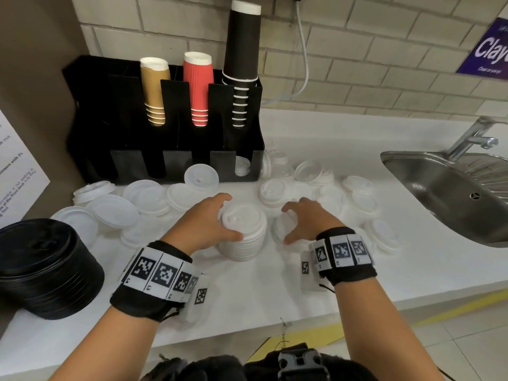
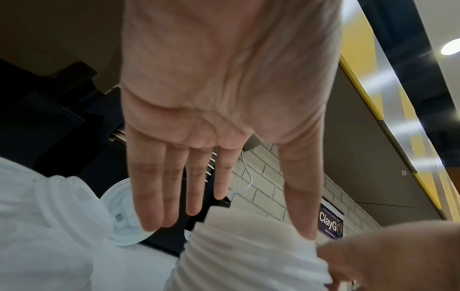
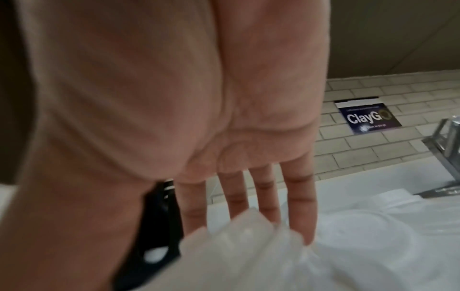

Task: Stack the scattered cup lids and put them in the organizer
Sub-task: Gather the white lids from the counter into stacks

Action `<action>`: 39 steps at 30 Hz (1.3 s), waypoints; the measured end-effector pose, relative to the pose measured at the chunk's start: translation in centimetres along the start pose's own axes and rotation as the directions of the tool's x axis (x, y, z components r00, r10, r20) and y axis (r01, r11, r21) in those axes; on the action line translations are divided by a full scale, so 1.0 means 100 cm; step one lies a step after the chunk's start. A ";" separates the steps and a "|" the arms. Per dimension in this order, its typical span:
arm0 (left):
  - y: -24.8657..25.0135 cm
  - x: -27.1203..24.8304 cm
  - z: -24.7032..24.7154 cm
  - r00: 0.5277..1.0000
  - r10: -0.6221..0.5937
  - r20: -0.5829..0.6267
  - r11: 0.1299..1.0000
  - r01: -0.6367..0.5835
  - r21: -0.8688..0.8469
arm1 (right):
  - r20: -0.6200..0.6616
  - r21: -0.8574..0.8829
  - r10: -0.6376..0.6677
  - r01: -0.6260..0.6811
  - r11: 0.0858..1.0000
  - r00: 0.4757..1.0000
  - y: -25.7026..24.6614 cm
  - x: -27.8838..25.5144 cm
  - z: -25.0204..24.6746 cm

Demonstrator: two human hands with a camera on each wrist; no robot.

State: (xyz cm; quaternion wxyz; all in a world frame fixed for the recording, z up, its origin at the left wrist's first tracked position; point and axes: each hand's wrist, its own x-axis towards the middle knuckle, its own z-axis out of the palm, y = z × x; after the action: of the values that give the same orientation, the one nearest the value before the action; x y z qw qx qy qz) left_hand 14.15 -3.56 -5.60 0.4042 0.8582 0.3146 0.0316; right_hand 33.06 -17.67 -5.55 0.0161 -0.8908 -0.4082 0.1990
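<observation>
A tall stack of white cup lids [image 1: 244, 237] stands on the white counter [image 1: 247, 295]. My left hand [image 1: 231, 218] cups its left side, thumb at the front and fingers at the back; in the left wrist view the straight fingers [image 2: 174, 196] reach past the stack [image 2: 248, 256]. Spread over a smaller pile of white lids [image 1: 277, 229] just to the right is my right hand [image 1: 286, 224], with its fingers [image 3: 301, 206] straight behind the pile [image 3: 248, 256]. Loose white lids lie scattered at left [image 1: 115, 210] and right [image 1: 357, 193]. The black organizer [image 1: 118, 86] stands behind.
The organizer holds tan [image 1: 154, 92], red [image 1: 198, 86] and dark [image 1: 242, 50] cup stacks, with a few white lids in its right front slot [image 1: 242, 166]. A stack of black lids [image 1: 46, 268] sits at the near left. A steel sink [image 1: 453, 193] and tap [image 1: 472, 136] are on the right.
</observation>
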 end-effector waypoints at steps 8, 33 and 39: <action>0.000 -0.001 0.003 0.999 0.034 0.014 0.999 -0.034 -0.037 | -0.158 0.314 -0.188 0.230 0.921 0.969 -0.037 0.029 -0.037; 0.003 0.008 0.014 0.999 0.038 -0.030 0.991 -0.033 0.133 | 0.125 -0.036 0.184 -0.181 0.983 0.975 -0.001 0.000 -0.005; 0.002 0.007 0.017 0.998 0.063 -0.026 0.996 -0.061 0.065 | -0.052 0.209 0.202 -0.187 0.960 0.978 0.018 -0.003 -0.015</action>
State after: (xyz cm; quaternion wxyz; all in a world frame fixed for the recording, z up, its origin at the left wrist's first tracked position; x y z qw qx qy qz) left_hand 15.31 -4.41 -6.77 0.3708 0.8796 0.2945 0.0459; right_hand 34.74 -18.87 -4.40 0.1020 -0.9270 -0.2952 0.2075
